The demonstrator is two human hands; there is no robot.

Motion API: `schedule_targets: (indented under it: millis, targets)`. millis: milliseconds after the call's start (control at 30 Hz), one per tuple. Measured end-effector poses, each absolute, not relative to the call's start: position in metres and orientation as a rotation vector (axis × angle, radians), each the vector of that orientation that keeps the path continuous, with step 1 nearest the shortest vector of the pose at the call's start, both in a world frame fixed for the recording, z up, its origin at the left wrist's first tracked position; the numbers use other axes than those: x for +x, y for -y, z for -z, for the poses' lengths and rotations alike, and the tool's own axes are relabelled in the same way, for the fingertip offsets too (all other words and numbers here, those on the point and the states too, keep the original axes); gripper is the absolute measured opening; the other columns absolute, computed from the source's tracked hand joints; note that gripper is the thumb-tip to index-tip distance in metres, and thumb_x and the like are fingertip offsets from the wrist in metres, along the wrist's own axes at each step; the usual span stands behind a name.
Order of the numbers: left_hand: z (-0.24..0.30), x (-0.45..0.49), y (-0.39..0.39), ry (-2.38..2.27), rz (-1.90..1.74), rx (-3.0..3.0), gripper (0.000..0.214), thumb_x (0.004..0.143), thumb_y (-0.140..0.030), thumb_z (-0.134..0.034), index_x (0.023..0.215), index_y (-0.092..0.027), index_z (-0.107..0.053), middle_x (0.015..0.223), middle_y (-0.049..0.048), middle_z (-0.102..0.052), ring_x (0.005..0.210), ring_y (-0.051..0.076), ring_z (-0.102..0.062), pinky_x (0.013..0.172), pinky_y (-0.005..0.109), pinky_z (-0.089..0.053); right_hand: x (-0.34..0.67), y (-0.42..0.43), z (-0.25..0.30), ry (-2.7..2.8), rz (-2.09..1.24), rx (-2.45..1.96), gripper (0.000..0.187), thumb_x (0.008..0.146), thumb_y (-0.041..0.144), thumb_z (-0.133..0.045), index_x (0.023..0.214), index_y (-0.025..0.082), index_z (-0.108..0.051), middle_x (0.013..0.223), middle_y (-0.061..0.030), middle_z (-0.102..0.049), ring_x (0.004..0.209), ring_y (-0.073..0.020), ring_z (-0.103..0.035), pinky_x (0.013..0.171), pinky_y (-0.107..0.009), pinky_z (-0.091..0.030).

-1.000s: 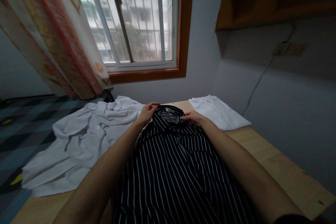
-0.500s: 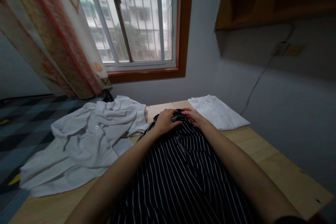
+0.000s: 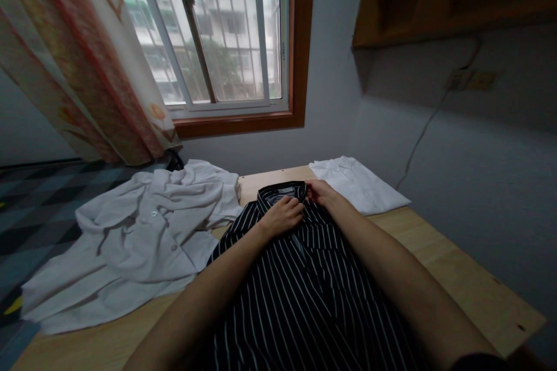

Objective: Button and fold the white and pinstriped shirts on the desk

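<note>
A black shirt with thin white stripes (image 3: 300,278) lies spread on the wooden table, its collar at the far end. My left hand (image 3: 284,215) is closed on the near left side of the collar opening, fingers curled into the cloth. At the collar's right side, my right hand (image 3: 319,191) pinches the edge between thumb and fingers. The collar stands up in a loop, with a pale label patch showing inside its back. Both forearms rest above the shirt's body and hide parts of its sides.
A crumpled white shirt (image 3: 143,237) lies at the left, partly over the table edge. A folded white shirt (image 3: 354,185) sits at the back right of the wooden table (image 3: 452,261). Behind are a window (image 3: 221,29), a curtain (image 3: 87,58) and a wall shelf (image 3: 404,6).
My left hand has come nearer and down from the collar's far edge to its front. The collar now stands more upright and open. My right hand stays at the collar's right side.
</note>
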State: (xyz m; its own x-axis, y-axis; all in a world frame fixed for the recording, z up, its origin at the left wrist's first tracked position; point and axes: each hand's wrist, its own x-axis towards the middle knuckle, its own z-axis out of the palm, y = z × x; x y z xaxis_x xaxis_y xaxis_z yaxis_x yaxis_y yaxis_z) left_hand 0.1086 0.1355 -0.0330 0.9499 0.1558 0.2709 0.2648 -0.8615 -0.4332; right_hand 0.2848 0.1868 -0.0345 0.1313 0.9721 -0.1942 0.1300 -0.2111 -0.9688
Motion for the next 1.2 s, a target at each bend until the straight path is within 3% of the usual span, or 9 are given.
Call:
schedule_targets:
  millis: [133,267,367,467,600,767,867,1067,1200]
  targets:
    - [0.029,0.098,-0.143,0.590,0.492,-2.720,0.020,0.087,-0.027,-0.053,0.099,-0.018,-0.066,0.096,0.0085,-0.063,0.092,0.023,-0.052,0.082,0.037,-0.038,0.292,-0.186,0.039,1.197,-0.971,-1.692,0.023,0.089,0.022,-0.046,0.069,0.018,-0.054,0.047,0.0017,-0.049,0.045,-0.0118,-0.048,0.044,-0.021,-0.039]
    - [0.022,0.076,-0.167,1.142,0.787,-2.612,0.033,0.084,-0.014,-0.047,0.111,-0.020,-0.064,0.113,0.0091,-0.064,0.104,0.025,-0.051,0.089,0.039,-0.038,0.303,-0.184,0.039,1.301,-0.716,-1.836,0.012,0.084,0.024,-0.058,0.074,0.018,-0.059,0.070,-0.0057,-0.064,0.071,-0.0185,-0.061,0.061,-0.025,-0.045]
    - [0.020,0.060,-0.187,1.117,0.475,-2.789,0.040,0.072,-0.007,-0.051,0.103,-0.024,-0.069,0.124,0.0044,-0.063,0.115,0.028,-0.048,0.093,0.043,-0.035,0.309,-0.180,0.036,1.476,-0.486,-1.902,0.006,0.083,0.020,-0.060,0.085,0.020,-0.065,0.091,-0.0097,-0.069,0.091,-0.0238,-0.062,0.075,-0.030,-0.044]
    - [0.020,0.049,-0.196,1.036,0.249,-2.889,0.028,0.067,-0.010,-0.053,0.085,-0.023,-0.072,0.110,0.0051,-0.070,0.110,0.028,-0.051,0.093,0.044,-0.034,0.314,-0.177,0.031,1.811,-0.301,-1.861,0.015,0.084,0.017,-0.056,0.090,0.023,-0.069,0.098,-0.0090,-0.070,0.095,-0.0250,-0.062,0.082,-0.034,-0.044]
    - [0.019,0.041,-0.200,1.252,0.461,-2.770,0.026,0.067,-0.014,-0.051,0.081,-0.021,-0.072,0.091,0.0090,-0.071,0.098,0.029,-0.053,0.088,0.044,-0.036,0.323,-0.181,0.016,2.062,-0.467,-1.664,0.029,0.083,0.007,-0.049,0.085,0.022,-0.073,0.098,-0.0050,-0.072,0.096,-0.0198,-0.062,0.088,-0.030,-0.044]
    - [0.013,0.039,-0.199,1.063,0.456,-2.819,0.029,0.065,-0.009,-0.049,0.081,-0.023,-0.069,0.099,0.0042,-0.072,0.111,0.028,-0.050,0.097,0.046,-0.030,0.328,-0.182,0.005,2.264,-0.518,-1.369,0.039,0.070,-0.004,-0.045,0.081,0.019,-0.074,0.125,-0.0049,-0.063,0.116,-0.0184,-0.054,0.100,-0.029,-0.039]
    - [0.011,0.047,-0.195,0.850,0.331,-2.908,0.029,0.064,-0.008,-0.050,0.081,-0.023,-0.068,0.098,0.0045,-0.072,0.114,0.025,-0.050,0.101,0.043,-0.028,0.322,-0.181,0.009,2.402,-0.547,-1.442,0.041,0.065,-0.005,-0.047,0.081,0.021,-0.073,0.106,-0.0031,-0.070,0.103,-0.0183,-0.060,0.093,-0.029,-0.041]
    - [0.009,0.059,-0.194,0.942,0.307,-3.027,0.022,0.067,-0.013,-0.048,0.075,-0.022,-0.066,0.066,0.0053,-0.067,0.068,0.020,-0.057,0.088,0.038,-0.036,0.314,-0.188,0.019,2.484,-0.364,-1.601,0.036,0.064,0.001,-0.056,0.089,0.022,-0.071,0.088,-0.0019,-0.071,0.083,-0.0186,-0.062,0.077,-0.028,-0.041]
    - [0.007,0.055,-0.201,1.138,0.396,-2.980,0.018,0.071,-0.019,-0.047,0.064,-0.021,-0.064,0.059,0.0058,-0.064,0.065,0.021,-0.056,0.090,0.041,-0.033,0.310,-0.194,0.013,2.488,-0.362,-1.732,0.025,0.067,0.002,-0.056,0.072,0.022,-0.071,0.075,-0.0019,-0.071,0.082,-0.0192,-0.062,0.078,-0.029,-0.040]
